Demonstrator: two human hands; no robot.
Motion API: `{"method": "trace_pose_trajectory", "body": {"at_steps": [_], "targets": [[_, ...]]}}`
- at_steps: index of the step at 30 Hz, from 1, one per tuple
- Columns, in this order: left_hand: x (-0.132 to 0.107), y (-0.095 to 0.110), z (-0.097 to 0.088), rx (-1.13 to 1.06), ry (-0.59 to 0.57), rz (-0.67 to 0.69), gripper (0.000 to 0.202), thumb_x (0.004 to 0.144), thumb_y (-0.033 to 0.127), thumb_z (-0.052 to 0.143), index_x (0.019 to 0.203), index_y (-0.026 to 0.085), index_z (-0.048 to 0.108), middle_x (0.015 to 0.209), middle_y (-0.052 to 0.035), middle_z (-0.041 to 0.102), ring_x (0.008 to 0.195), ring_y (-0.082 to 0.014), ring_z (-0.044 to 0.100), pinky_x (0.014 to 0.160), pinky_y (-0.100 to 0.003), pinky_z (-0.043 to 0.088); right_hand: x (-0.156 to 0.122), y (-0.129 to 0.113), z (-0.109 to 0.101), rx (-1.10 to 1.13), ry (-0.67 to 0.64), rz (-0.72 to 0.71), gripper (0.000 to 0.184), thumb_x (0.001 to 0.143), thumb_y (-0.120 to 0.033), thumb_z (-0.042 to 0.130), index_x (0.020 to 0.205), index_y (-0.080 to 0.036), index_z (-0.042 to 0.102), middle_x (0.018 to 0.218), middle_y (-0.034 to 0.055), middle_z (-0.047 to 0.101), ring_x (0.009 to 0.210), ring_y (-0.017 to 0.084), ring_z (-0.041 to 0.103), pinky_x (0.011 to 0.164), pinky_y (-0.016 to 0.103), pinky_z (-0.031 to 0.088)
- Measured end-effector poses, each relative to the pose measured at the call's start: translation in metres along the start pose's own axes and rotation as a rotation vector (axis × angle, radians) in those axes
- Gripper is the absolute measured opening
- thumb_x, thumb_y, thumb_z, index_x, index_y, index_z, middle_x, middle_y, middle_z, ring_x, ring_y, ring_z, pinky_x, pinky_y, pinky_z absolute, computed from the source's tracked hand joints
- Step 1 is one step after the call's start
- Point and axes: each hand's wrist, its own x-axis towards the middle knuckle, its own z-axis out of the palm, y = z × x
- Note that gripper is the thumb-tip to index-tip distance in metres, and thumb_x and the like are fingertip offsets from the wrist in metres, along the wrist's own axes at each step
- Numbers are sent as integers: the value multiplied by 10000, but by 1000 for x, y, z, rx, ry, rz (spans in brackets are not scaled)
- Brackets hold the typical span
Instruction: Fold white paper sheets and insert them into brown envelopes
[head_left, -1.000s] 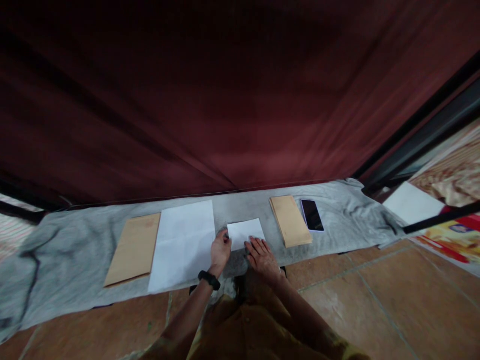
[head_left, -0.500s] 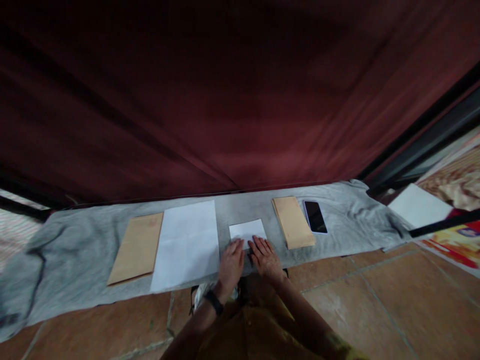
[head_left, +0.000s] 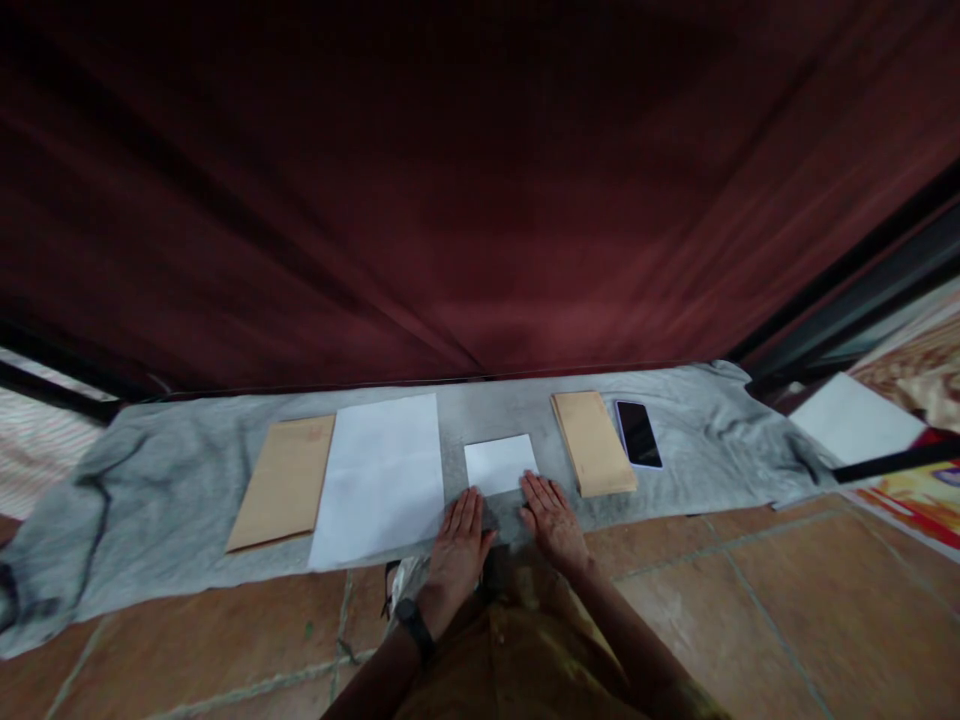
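A small folded white paper [head_left: 501, 463] lies flat on the grey cloth in front of me. At its near left corner rests my left hand [head_left: 460, 540], palm down with fingers stretched out; a dark watch is on that wrist. My right hand [head_left: 555, 522] lies flat at the near right corner, its fingers extended and the fingertips close to the paper's edge. Left of the folded paper are larger white sheets [head_left: 382, 475], beside a brown envelope [head_left: 286, 480]. A stack of brown envelopes [head_left: 594, 445] lies to the right.
A phone [head_left: 639, 435] with a pale case lies right of the envelope stack. The grey cloth [head_left: 705, 450] covers a long, narrow surface against a dark red curtain [head_left: 480, 250]. Black frame bars stand at both ends. Tiled floor [head_left: 720, 600] shows below the near edge.
My hands have drawn apart from near the middle of the folded paper to its near corners, so more of it shows. The view has shifted slightly.
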Motion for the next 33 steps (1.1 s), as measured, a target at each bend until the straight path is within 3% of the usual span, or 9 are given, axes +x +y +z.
{"method": "trace_pose_trajectory", "body": {"at_steps": [11,15,21,28,31,33], "targets": [[-1,4,2,93,19,-25,564,997,386,433,1466,76,480,1530,-191,481,1429,-316,444,1144,-489,430,-14,12,-2,-27,119,48,544,1058,-315,386,1568,-135,327,1538,161,474,1458,268,401,1174,507,381],[-1,4,3,126,28,-15,562,992,372,442,1458,62,484,1527,-201,482,1431,-307,444,1151,-479,421,7,-4,-1,-8,87,3,546,1054,-313,395,1573,-162,322,1570,132,437,1488,267,347,1193,508,354],[0,5,1,135,8,-14,557,974,325,458,1453,42,479,1518,-216,488,1405,-316,477,1141,-480,433,52,-31,8,3,-21,-50,476,1041,-280,402,1505,-193,463,1602,95,394,1513,279,286,1217,500,303],[-5,5,-6,51,-16,-4,551,964,316,484,1457,71,469,1539,-205,466,1432,-319,439,1142,-509,431,62,-27,26,-19,-70,-42,466,1053,-326,388,1500,-216,469,1617,86,369,1500,265,317,1213,504,290],[-3,-5,-16,-39,26,18,520,968,295,475,1454,109,478,1524,-180,495,1429,-289,448,1137,-490,443,60,-24,32,-32,-70,-33,462,1056,-334,387,1499,-234,471,1602,80,397,1479,253,360,1210,491,289],[1,-24,-27,-90,114,-7,492,979,284,450,1449,142,488,1504,-157,524,1425,-267,453,1141,-481,441,58,-24,35,-41,-61,-40,462,1052,-331,397,1497,-238,474,1599,77,402,1474,255,369,1211,491,282]]}}
